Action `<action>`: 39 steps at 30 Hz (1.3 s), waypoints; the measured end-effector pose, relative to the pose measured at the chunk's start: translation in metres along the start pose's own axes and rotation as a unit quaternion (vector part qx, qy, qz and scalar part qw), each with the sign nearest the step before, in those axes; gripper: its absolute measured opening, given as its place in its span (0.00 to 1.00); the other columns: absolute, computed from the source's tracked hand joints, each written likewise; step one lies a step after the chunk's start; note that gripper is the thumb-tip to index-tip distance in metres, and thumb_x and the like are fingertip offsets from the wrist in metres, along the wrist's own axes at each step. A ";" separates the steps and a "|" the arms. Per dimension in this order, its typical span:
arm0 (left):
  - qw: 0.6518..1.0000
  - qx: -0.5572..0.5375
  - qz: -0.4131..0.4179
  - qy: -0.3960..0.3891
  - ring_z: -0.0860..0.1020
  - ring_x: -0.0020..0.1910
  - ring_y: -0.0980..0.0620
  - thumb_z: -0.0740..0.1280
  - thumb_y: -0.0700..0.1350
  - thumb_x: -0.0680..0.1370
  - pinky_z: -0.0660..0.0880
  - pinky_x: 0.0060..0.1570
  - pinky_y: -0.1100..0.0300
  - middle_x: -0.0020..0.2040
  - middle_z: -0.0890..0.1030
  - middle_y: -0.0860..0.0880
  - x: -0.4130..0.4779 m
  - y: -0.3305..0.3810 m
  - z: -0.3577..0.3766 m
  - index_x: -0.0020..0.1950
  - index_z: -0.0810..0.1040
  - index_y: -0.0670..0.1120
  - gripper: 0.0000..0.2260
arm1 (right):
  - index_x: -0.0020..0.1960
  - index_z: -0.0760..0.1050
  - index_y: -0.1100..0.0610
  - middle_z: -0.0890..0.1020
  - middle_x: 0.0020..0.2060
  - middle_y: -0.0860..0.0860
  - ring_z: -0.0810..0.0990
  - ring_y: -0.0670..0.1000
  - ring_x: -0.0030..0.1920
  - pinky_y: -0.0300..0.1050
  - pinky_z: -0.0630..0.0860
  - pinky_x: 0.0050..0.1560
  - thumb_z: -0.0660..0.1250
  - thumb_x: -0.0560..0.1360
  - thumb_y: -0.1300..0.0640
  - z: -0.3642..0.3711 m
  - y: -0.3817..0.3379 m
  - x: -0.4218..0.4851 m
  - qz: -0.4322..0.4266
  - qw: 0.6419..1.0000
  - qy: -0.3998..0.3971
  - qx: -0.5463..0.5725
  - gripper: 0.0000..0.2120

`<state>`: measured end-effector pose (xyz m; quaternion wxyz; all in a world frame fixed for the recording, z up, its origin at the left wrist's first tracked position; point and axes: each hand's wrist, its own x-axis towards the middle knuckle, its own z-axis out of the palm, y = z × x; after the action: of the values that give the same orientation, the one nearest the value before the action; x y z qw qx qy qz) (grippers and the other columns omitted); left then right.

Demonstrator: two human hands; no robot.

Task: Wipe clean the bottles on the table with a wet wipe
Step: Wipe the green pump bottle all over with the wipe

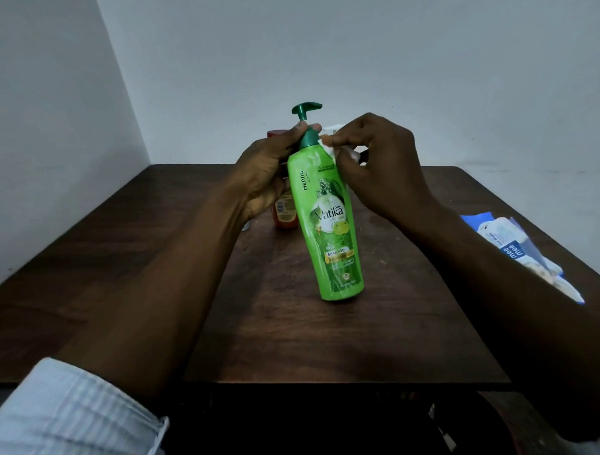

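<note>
A: Past your rolled sleeve (pixel 70 415), the bottle (pixel 329 223) tilts over the tabletop's (pixel 295 329) middle, your left hand (pixel 266 174) clamped round its neck.

B: Good hold: smooth plastic, likely slippery once wet. Your right hand (pixel 381 166) pinches the wipe (pixel 331 131) against its shoulder; the wipes pack (pixel 517 250) lies by the right edge.

Bottles, two: one green pump bottle of shampoo (pixel 329 226) and one orange bottle (pixel 286 214) with a red cap, only partly seen. Loose wipes, one: a white wet wipe (pixel 330 148). Packs, one: a blue-and-white pack of wipes (pixel 517 250). Tables, one: a dark wooden table (pixel 295 329). Hands, two: left hand (pixel 266 174) and right hand (pixel 381 170). Sleeves plainly seen, one: a pale striped sleeve (pixel 67 416), rolled back.
</note>
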<state>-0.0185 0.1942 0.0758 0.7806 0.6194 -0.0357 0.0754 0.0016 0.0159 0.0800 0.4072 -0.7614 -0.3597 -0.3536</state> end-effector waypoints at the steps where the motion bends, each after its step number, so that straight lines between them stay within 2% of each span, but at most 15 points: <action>1: 1.000 0.007 0.002 -0.005 0.79 0.62 0.45 0.68 0.51 0.80 0.76 0.65 0.50 0.62 0.82 0.42 -0.001 0.002 0.001 0.62 0.83 0.46 0.14 | 0.51 0.86 0.57 0.84 0.45 0.52 0.82 0.47 0.47 0.46 0.80 0.48 0.68 0.73 0.65 -0.001 -0.001 0.000 0.003 1.000 0.000 -0.001 0.11; 4: 0.999 0.028 0.010 -0.010 0.79 0.59 0.47 0.68 0.49 0.80 0.75 0.64 0.50 0.62 0.83 0.43 -0.005 0.008 0.006 0.58 0.84 0.49 0.10 | 0.51 0.86 0.56 0.84 0.45 0.50 0.83 0.45 0.47 0.48 0.81 0.48 0.70 0.74 0.64 -0.002 -0.002 -0.002 0.005 1.000 0.014 0.000 0.10; 7: 0.999 0.030 0.013 -0.005 0.82 0.53 0.52 0.67 0.47 0.81 0.78 0.59 0.55 0.53 0.86 0.49 -0.007 0.010 0.009 0.58 0.84 0.48 0.09 | 0.51 0.86 0.56 0.84 0.44 0.50 0.83 0.46 0.46 0.49 0.81 0.47 0.71 0.74 0.62 0.000 -0.006 -0.007 0.006 1.000 0.028 0.006 0.08; 9: 1.000 0.027 0.015 -0.006 0.84 0.50 0.53 0.67 0.46 0.81 0.80 0.55 0.57 0.51 0.86 0.50 -0.007 0.011 0.010 0.58 0.83 0.47 0.09 | 0.52 0.86 0.55 0.83 0.44 0.51 0.83 0.47 0.46 0.50 0.81 0.47 0.71 0.75 0.61 0.004 -0.010 -0.012 0.004 1.000 0.026 0.012 0.08; 12: 0.999 0.029 0.019 -0.003 0.84 0.46 0.55 0.67 0.46 0.81 0.81 0.48 0.60 0.50 0.87 0.50 -0.008 0.013 0.011 0.58 0.83 0.47 0.09 | 0.52 0.86 0.58 0.82 0.44 0.53 0.82 0.49 0.47 0.42 0.79 0.50 0.71 0.74 0.64 0.008 -0.020 -0.020 -0.024 0.999 0.020 0.006 0.08; 14: 0.999 0.027 0.020 -0.004 0.84 0.48 0.53 0.67 0.46 0.81 0.81 0.49 0.60 0.51 0.86 0.49 -0.007 0.013 0.011 0.58 0.83 0.47 0.09 | 0.51 0.86 0.60 0.82 0.43 0.55 0.82 0.51 0.47 0.38 0.76 0.49 0.71 0.74 0.66 0.010 -0.027 -0.024 -0.050 0.999 0.014 0.000 0.08; 16: 1.000 0.019 0.022 -0.008 0.84 0.50 0.52 0.67 0.45 0.81 0.81 0.51 0.58 0.51 0.86 0.47 -0.007 0.013 0.013 0.59 0.83 0.46 0.09 | 0.50 0.86 0.62 0.82 0.43 0.56 0.81 0.52 0.46 0.40 0.76 0.49 0.71 0.74 0.66 0.013 -0.031 -0.027 -0.067 0.998 0.002 0.000 0.07; 19: 1.000 0.001 0.020 -0.012 0.85 0.49 0.51 0.67 0.44 0.81 0.82 0.47 0.58 0.53 0.86 0.44 -0.008 0.014 0.018 0.59 0.82 0.43 0.09 | 0.51 0.86 0.62 0.81 0.44 0.56 0.80 0.56 0.48 0.45 0.76 0.49 0.71 0.74 0.67 0.019 -0.032 -0.031 -0.086 0.996 -0.025 -0.020 0.08; 24: 1.000 0.002 0.025 -0.012 0.85 0.45 0.53 0.66 0.43 0.81 0.81 0.42 0.60 0.51 0.86 0.44 -0.010 0.016 0.024 0.60 0.82 0.42 0.10 | 0.52 0.85 0.61 0.81 0.46 0.56 0.79 0.56 0.49 0.35 0.68 0.50 0.71 0.74 0.67 0.019 -0.029 -0.032 -0.091 0.993 -0.047 -0.055 0.09; 27: 0.999 0.016 0.026 -0.017 0.85 0.48 0.52 0.67 0.44 0.81 0.82 0.45 0.59 0.53 0.85 0.44 -0.009 0.016 0.024 0.59 0.83 0.44 0.09 | 0.51 0.86 0.61 0.82 0.45 0.57 0.80 0.56 0.49 0.35 0.70 0.51 0.71 0.73 0.67 0.016 -0.029 -0.030 -0.092 0.994 -0.037 -0.036 0.08; 30: 0.999 0.033 0.025 -0.020 0.84 0.52 0.51 0.68 0.45 0.81 0.81 0.53 0.56 0.54 0.86 0.46 -0.007 0.015 0.022 0.58 0.84 0.46 0.09 | 0.50 0.86 0.61 0.82 0.44 0.56 0.81 0.54 0.48 0.42 0.75 0.50 0.71 0.73 0.66 0.010 -0.027 -0.028 -0.084 0.996 -0.008 -0.018 0.07; 32: 0.998 0.049 0.021 -0.017 0.84 0.52 0.51 0.68 0.47 0.80 0.80 0.53 0.56 0.54 0.86 0.48 -0.007 0.016 0.021 0.58 0.84 0.48 0.09 | 0.50 0.86 0.60 0.83 0.44 0.55 0.81 0.51 0.47 0.37 0.75 0.50 0.71 0.73 0.66 0.005 -0.024 -0.025 -0.073 0.997 0.014 -0.014 0.08; 34: 0.998 0.064 0.017 -0.018 0.84 0.48 0.54 0.68 0.48 0.81 0.80 0.49 0.59 0.53 0.86 0.50 -0.009 0.018 0.021 0.58 0.84 0.49 0.09 | 0.51 0.86 0.58 0.83 0.44 0.54 0.81 0.46 0.47 0.29 0.73 0.50 0.72 0.74 0.65 0.000 -0.017 -0.021 -0.050 0.998 0.034 -0.011 0.08; 35: 0.997 0.068 0.015 -0.019 0.84 0.47 0.55 0.68 0.48 0.81 0.80 0.48 0.61 0.52 0.86 0.51 -0.010 0.019 0.021 0.58 0.83 0.49 0.09 | 0.52 0.86 0.57 0.83 0.44 0.53 0.81 0.45 0.46 0.29 0.73 0.49 0.72 0.74 0.63 -0.001 -0.013 -0.020 -0.035 0.998 0.044 -0.010 0.08; 39: 0.997 0.070 0.014 -0.014 0.84 0.48 0.56 0.68 0.48 0.81 0.79 0.51 0.61 0.55 0.86 0.49 -0.012 0.020 0.019 0.58 0.84 0.50 0.08 | 0.54 0.86 0.56 0.85 0.45 0.50 0.82 0.43 0.45 0.44 0.81 0.46 0.72 0.75 0.59 -0.006 0.005 -0.018 0.030 0.998 0.051 0.002 0.08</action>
<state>-0.0329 0.1797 0.0979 0.7338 0.6728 -0.0500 0.0801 -0.0045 0.0038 0.0659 0.4371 -0.7519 -0.3161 -0.3790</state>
